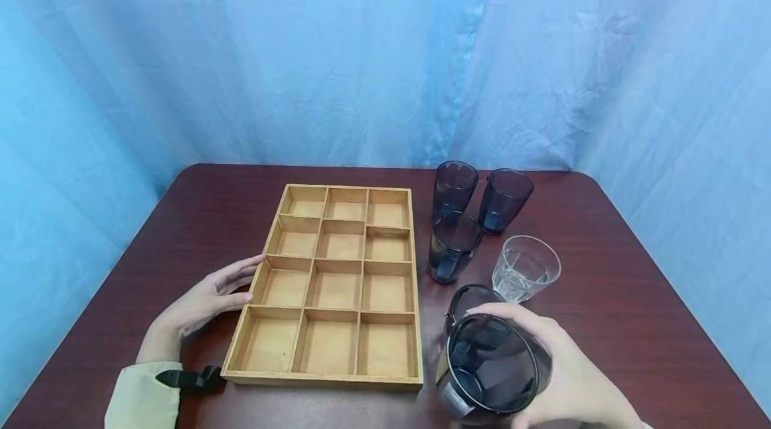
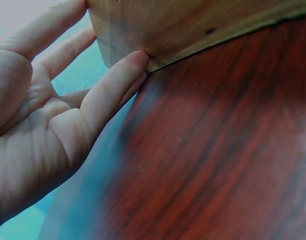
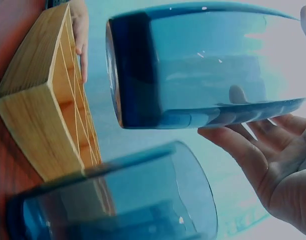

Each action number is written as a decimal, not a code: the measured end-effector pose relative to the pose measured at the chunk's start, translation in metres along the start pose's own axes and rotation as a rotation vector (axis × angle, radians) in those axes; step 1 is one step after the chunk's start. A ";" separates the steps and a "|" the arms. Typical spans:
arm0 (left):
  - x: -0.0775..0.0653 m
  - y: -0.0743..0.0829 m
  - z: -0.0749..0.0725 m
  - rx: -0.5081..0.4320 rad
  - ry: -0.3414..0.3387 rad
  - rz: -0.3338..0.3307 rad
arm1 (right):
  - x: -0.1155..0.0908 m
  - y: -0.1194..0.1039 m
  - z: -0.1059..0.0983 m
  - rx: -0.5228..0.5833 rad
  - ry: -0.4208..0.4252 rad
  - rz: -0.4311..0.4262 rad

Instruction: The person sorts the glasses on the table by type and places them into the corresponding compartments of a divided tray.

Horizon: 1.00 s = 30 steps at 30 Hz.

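Note:
My right hand grips a dark blue glass tumbler at the near right of the table. In the right wrist view this tumbler is raised above the table, its thick base facing the tabletop. Another dark tumbler stands close beside it, partly hidden behind the held one in the head view. To the left lies a wooden tray divided into several compartments, all bare. My left hand touches the tray's left side with its extended fingertips, which meet the outer wall in the left wrist view.
Three dark blue tumblers stand toward the back, right of the tray. A short clear glass stands just beyond my right hand. The dark red wooden table has light blue curtains around it. A black strap circles my left wrist.

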<state>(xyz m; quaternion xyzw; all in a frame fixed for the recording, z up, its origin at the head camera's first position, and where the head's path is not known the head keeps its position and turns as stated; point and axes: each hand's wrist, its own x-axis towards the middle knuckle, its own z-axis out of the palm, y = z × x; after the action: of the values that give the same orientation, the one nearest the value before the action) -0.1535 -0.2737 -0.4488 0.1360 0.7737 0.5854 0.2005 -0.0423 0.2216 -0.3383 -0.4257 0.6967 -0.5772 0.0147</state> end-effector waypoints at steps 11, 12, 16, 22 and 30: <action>0.000 0.000 0.001 -0.016 0.001 -0.012 | 0.032 0.004 0.022 -0.054 0.130 0.021; 0.000 0.001 0.001 -0.018 -0.001 -0.013 | 0.035 0.005 0.025 -0.062 0.146 0.042; 0.000 0.001 0.000 -0.021 -0.007 -0.016 | 0.050 0.010 0.040 -0.083 0.201 0.104; -0.001 0.000 0.001 -0.028 -0.003 -0.017 | 0.071 0.017 0.061 -0.133 0.276 0.215; 0.000 -0.001 0.000 -0.056 -0.006 -0.009 | 0.095 0.021 0.075 -0.204 0.390 0.316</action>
<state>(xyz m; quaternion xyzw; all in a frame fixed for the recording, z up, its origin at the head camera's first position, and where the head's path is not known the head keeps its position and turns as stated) -0.1537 -0.2741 -0.4501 0.1284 0.7569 0.6057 0.2092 -0.0768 0.1034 -0.3356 -0.1917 0.7989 -0.5654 -0.0727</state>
